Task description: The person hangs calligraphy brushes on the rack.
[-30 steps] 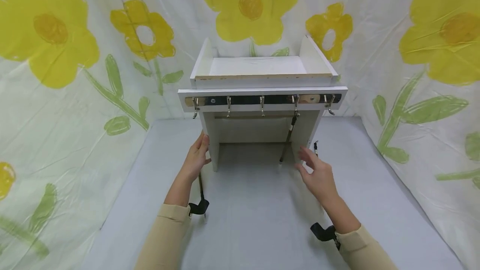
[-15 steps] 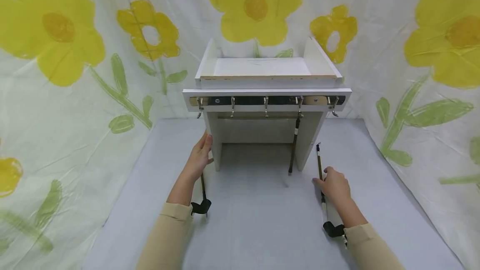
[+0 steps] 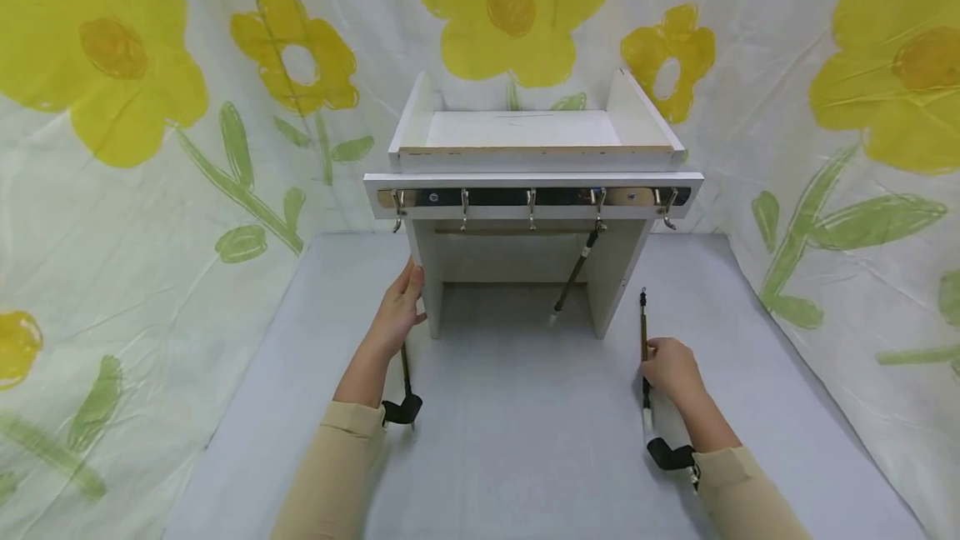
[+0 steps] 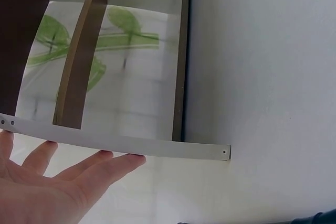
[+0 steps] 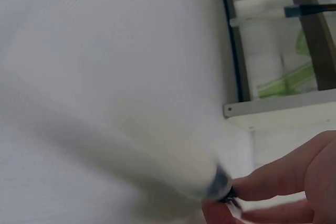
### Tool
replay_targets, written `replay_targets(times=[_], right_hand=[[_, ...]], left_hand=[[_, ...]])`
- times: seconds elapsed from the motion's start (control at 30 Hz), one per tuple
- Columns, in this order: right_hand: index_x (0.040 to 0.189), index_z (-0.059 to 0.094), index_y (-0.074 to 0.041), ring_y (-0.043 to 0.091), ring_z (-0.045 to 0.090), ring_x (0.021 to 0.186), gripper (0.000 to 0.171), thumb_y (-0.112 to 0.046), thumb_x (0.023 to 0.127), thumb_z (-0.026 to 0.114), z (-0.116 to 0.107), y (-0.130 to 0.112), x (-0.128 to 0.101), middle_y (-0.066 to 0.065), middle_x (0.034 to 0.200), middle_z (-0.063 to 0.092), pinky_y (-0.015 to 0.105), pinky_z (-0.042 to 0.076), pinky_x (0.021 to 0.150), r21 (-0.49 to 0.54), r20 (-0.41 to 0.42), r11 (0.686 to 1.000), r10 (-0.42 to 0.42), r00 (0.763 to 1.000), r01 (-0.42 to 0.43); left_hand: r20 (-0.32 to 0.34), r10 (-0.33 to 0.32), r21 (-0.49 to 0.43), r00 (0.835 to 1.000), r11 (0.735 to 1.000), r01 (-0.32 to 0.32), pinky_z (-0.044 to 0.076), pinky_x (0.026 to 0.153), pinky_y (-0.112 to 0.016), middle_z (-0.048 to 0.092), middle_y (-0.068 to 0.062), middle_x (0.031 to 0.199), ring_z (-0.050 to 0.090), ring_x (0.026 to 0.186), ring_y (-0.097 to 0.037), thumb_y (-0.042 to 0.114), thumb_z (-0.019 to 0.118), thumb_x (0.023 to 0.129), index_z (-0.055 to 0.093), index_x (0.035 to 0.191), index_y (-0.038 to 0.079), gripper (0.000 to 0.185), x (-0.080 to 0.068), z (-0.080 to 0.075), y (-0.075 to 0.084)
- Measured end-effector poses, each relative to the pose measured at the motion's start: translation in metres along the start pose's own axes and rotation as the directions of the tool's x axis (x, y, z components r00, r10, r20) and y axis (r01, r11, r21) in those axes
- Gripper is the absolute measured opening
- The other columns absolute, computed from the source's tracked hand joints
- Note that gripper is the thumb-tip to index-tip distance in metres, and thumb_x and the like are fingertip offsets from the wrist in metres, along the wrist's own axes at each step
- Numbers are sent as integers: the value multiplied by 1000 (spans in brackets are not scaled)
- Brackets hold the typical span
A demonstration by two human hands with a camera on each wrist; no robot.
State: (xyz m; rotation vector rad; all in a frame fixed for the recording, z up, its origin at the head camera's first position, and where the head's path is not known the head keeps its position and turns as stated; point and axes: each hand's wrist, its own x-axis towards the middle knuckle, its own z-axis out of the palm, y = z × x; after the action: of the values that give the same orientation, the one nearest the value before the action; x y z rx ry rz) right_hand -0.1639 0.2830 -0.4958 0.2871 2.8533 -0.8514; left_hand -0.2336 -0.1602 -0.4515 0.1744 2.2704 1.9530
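A white wooden stand [image 3: 525, 161] with a metal hook rail [image 3: 495, 197] stands at the back of the table. One dark-handled brush [image 3: 573, 273] hangs from a hook and slants to the left. My left hand [image 3: 402, 307] rests flat on the stand's left side panel [image 4: 131, 148], fingers [image 4: 100, 163] straight. To the right of the stand, my right hand [image 3: 654, 357] grips a second brush [image 3: 642, 319] lying on the table. In the right wrist view its fingers [image 5: 283, 182] pinch that blurred brush [image 5: 157, 166].
A third brush [image 3: 406, 373] lies on the grey table [image 3: 517, 440] beside my left forearm. Flower-print cloth [image 3: 112, 148] walls the table on three sides. The stand's top is a shallow tray [image 3: 525, 130].
My right hand dropped from beside the stand to the table and took hold of the brush there. The hanging brush has swung to the left. The left hand stayed put.
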Motion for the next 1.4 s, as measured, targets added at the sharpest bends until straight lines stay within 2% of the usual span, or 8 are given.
replay_targets(times=[0.13, 0.3, 0.57, 0.67, 0.87, 0.97, 1.07, 1.4], right_hand=[[138, 39, 24, 31, 69, 84, 61, 0, 86, 57, -5, 2, 1, 41, 123, 57, 45, 60, 75, 161, 65, 985, 56, 996, -66], [143, 35, 20, 29, 67, 98, 56, 5, 94, 56, -9, 5, 0, 39, 130, 48, 36, 63, 77, 479, 102, 872, 59, 993, -101], [154, 30, 1, 11, 74, 94, 60, -1, 100, 57, -23, -14, -11, 32, 133, 60, 22, 61, 76, 570, -170, 810, -49, 984, 139], [152, 37, -6, -3, 72, 83, 58, 0, 99, 59, -26, -27, -21, 25, 122, 69, 12, 57, 70, 489, -379, 824, -97, 920, 288], [147, 49, -12, -9, 69, 83, 62, 8, 91, 68, -33, -59, -53, 19, 110, 74, 4, 52, 72, 290, -668, 767, -266, 695, 573], [147, 50, -12, -8, 69, 86, 68, 12, 87, 70, -37, -74, -69, 19, 109, 75, 8, 53, 75, 205, -657, 702, -417, 627, 682], [148, 50, -12, 1, 73, 86, 71, 14, 85, 72, -35, -86, -78, 15, 109, 76, 12, 56, 75, 163, -574, 645, -554, 603, 747], [148, 48, -16, 11, 75, 83, 68, 11, 89, 68, -2, -118, -82, 5, 109, 75, 29, 63, 76, 270, -276, 596, -705, 654, 756]], left_hand=[[-6, 0, 3, 1000, 1000, 0, 41, 107, -65, 12, -9, 170, 22, 152, -43, 58, 30, 105, 10, 164, 30, 68, -2, 1, 2], [-21, 10, 14, 1000, 1000, -10, 43, 106, -64, 16, -11, 169, 26, 150, -43, 64, 32, 102, 12, 163, 30, 73, -5, 3, 4], [-16, 8, 16, 1000, 1000, -8, 42, 106, -65, 15, -10, 169, 25, 151, -43, 59, 30, 105, 10, 163, 32, 68, -5, 1, 4], [-2, -9, 12, 1000, 1000, 9, 41, 107, -66, 13, -11, 169, 23, 151, -44, 51, 29, 108, 9, 164, 29, 63, -7, 2, 12], [-8, 3, 23, 1000, 1000, -3, 41, 107, -66, 13, -7, 170, 24, 151, -43, 57, 29, 106, 10, 163, 35, 64, -5, 1, 5], [-17, 22, 28, 1000, 999, -22, 42, 106, -66, 16, -7, 169, 26, 151, -43, 62, 31, 103, 13, 162, 38, 66, -6, 2, 3], [-23, 31, 24, 999, 999, -31, 42, 105, -66, 18, -8, 169, 28, 150, -43, 64, 31, 102, 13, 162, 38, 68, -6, 2, 2], [-21, 32, 20, 999, 999, -31, 44, 104, -65, 20, -5, 168, 29, 150, -42, 67, 33, 100, 17, 160, 44, 66, -4, 1, 0]])
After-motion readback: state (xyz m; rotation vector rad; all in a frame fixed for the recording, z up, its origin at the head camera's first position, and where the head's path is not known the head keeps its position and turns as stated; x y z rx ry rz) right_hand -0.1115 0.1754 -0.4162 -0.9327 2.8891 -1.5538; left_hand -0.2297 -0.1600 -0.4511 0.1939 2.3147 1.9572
